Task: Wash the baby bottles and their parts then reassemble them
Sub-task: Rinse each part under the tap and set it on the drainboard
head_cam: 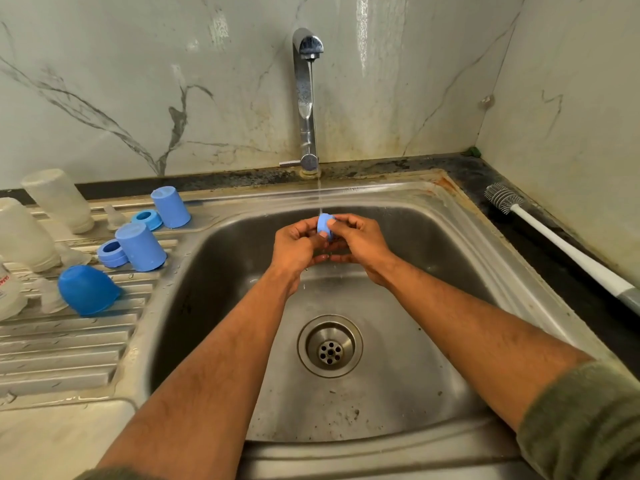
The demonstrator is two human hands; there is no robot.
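Both hands, left hand [298, 245] and right hand [360, 242], pinch the blue ring [325, 226] under the stream [319, 195]; rotate it so water reaches the threads; grip firmly, since it is probably slippery

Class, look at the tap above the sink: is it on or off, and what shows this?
On. A thin stream of water falls from the tap onto the blue ring that both hands hold over the sink.

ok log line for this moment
step: rinsing | both hands hold blue ring under tap stream | sink | brush idle
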